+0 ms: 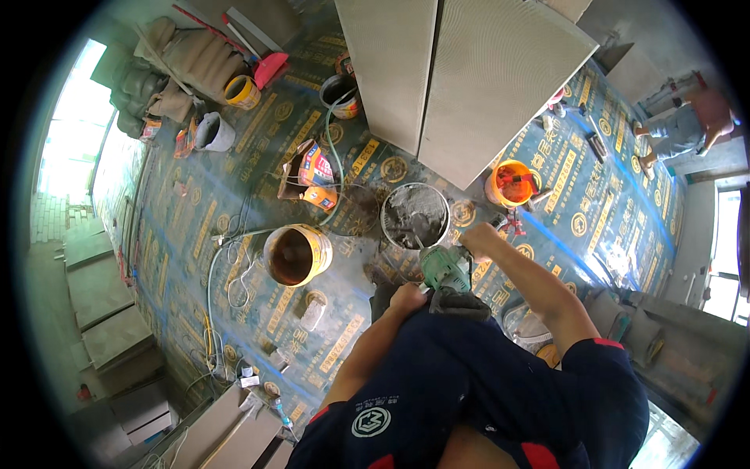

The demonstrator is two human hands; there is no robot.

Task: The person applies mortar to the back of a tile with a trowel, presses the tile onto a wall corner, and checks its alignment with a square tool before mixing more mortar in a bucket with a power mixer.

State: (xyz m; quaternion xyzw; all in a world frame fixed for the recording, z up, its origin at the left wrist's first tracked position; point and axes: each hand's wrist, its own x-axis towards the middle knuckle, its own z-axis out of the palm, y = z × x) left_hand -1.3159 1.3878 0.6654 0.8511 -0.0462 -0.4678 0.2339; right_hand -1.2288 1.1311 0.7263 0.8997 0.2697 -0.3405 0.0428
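My left hand (408,299) is closed round one side handle of a green electric mixer (445,268). On the other side, my right hand (483,241) wraps the opposite grip, with that arm stretched out. The mixer is tilted in front of my body, and its shaft goes down into a round bucket (383,222). Thick grey mortar (414,209) fills much of this bucket, with some smeared on its inner wall. The mixing end is hidden in the mortar.
Large tiles (488,78) stand just beyond the bucket. Left are a bucket of brownish water (320,248), a torn bag (316,170) and a green hose (331,137). An orange bucket (497,192) holding tools stands right. Another person (687,129) bends at far right. Cables (238,266) cross the printed floor covering.
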